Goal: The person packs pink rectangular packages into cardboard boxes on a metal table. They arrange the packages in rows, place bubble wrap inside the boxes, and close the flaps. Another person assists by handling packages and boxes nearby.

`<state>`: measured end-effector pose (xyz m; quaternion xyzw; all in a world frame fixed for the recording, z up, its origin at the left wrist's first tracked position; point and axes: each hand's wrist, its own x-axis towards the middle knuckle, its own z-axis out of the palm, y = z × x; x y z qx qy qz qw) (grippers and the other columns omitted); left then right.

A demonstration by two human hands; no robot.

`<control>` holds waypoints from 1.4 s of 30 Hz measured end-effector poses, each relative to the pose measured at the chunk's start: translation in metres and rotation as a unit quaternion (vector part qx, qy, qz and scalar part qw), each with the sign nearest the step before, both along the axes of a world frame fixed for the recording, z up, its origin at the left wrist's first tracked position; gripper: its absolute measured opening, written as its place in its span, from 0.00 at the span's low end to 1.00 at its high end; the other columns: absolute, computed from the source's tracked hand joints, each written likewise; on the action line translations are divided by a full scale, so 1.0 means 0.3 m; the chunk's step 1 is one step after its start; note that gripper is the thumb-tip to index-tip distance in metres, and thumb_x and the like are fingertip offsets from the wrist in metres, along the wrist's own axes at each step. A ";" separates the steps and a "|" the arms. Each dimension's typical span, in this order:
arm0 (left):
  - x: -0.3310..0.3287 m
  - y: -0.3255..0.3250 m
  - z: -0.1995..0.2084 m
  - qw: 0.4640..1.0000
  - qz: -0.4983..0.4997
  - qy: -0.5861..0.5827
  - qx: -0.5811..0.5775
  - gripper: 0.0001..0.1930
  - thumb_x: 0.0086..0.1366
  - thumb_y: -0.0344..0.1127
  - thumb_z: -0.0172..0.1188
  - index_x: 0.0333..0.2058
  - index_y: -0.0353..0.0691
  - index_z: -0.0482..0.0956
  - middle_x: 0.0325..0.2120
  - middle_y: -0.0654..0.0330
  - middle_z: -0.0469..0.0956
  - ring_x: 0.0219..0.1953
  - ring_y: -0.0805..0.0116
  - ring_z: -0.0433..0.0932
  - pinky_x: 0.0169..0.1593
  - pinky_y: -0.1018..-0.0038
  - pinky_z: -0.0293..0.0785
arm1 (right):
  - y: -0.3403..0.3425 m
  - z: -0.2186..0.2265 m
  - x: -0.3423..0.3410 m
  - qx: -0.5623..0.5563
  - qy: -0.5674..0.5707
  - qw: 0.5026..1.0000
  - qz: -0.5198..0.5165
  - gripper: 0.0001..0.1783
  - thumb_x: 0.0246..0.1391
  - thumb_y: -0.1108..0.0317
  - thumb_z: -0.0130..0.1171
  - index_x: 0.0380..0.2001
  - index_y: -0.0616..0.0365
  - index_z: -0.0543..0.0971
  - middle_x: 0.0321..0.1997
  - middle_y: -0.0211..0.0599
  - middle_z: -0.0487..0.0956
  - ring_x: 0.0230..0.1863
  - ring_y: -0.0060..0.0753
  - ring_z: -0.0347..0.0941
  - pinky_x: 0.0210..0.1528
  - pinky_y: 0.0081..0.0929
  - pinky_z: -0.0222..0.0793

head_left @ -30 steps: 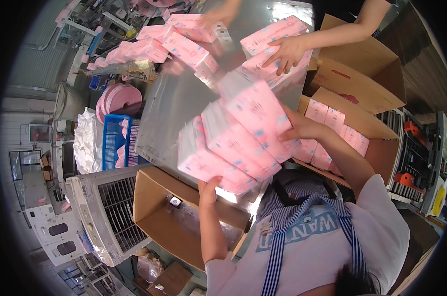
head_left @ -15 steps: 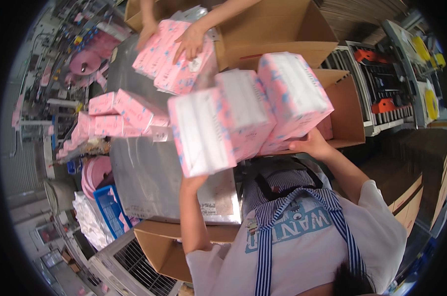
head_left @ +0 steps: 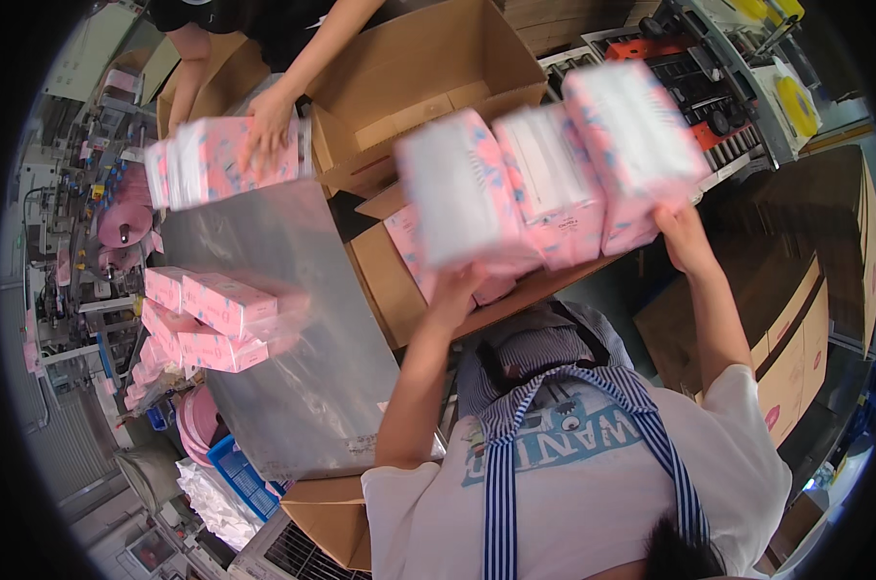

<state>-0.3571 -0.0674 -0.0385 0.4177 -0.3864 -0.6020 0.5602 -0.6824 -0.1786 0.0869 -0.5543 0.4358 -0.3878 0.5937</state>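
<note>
Three pink-and-white packs (head_left: 551, 164) hung side by side over an open carton (head_left: 375, 280), white faces up and somewhat blurred. The row was uneven, the right pack set farther from the body than the left. The fingers of the left hand (head_left: 457, 293) gripped the near, lower side of the left pack, partly hidden by it; those of the right hand (head_left: 686, 240) were closed on the near side of the right pack, so the row was held between both hands. The middle pack seemed to rely on that squeeze, so steady, even inward pressure suited it best, firm against slipping yet light enough not to crease the wrapping. Keeping both ends level would likely have helped too.

Other packs (head_left: 407, 242) showed inside the carton at its left; the held row hid the rest, so the free space there could not be judged. The near rim and left wall were the edges to clear. The metal surface (head_left: 283, 227) lay to the left, carrying a pile of packs (head_left: 227, 311). Farther off, a co-worker's hand (head_left: 267, 121) touched another batch (head_left: 235, 159), and a second open carton (head_left: 428, 72) limited room ahead.
</note>
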 end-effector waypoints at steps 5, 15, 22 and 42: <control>-0.220 -0.093 -0.223 0.881 -0.140 -0.296 0.342 0.21 0.61 0.45 0.59 0.44 0.32 0.71 0.36 0.50 0.77 0.40 0.60 0.78 0.40 0.66 0.74 | -0.069 -0.505 -0.144 0.017 0.451 0.889 0.082 0.23 0.54 0.63 0.56 0.53 0.57 0.68 0.50 0.50 0.73 0.39 0.42 0.77 0.41 0.33 0.75; -0.214 -0.039 -0.166 0.756 -0.188 -0.613 0.130 0.15 0.58 0.35 0.54 0.45 0.40 0.70 0.34 0.46 0.77 0.38 0.49 0.78 0.41 0.56 0.73 | -0.129 -0.434 0.002 -0.090 0.551 0.753 0.349 0.32 0.44 0.75 0.54 0.56 0.62 0.61 0.55 0.55 0.69 0.53 0.61 0.69 0.52 0.44 0.69; -0.296 -0.074 -0.214 0.696 -0.232 -0.657 0.175 0.15 0.62 0.38 0.50 0.46 0.43 0.74 0.38 0.44 0.77 0.42 0.48 0.77 0.44 0.57 0.73 | -0.215 -0.498 0.099 -0.271 0.485 0.787 0.269 0.26 0.48 0.74 0.51 0.54 0.54 0.71 0.61 0.34 0.68 0.65 0.42 0.59 0.64 0.39 0.55; 0.249 0.210 -0.282 0.681 0.221 -0.572 0.401 0.34 0.59 0.43 0.61 0.59 0.32 0.59 0.44 0.43 0.76 0.47 0.51 0.76 0.51 0.62 0.71 | -0.390 -0.354 -0.212 -0.179 0.720 0.667 0.072 0.09 0.51 0.70 0.52 0.35 0.60 0.68 0.23 0.36 0.80 0.25 0.41 0.79 0.28 0.34 0.74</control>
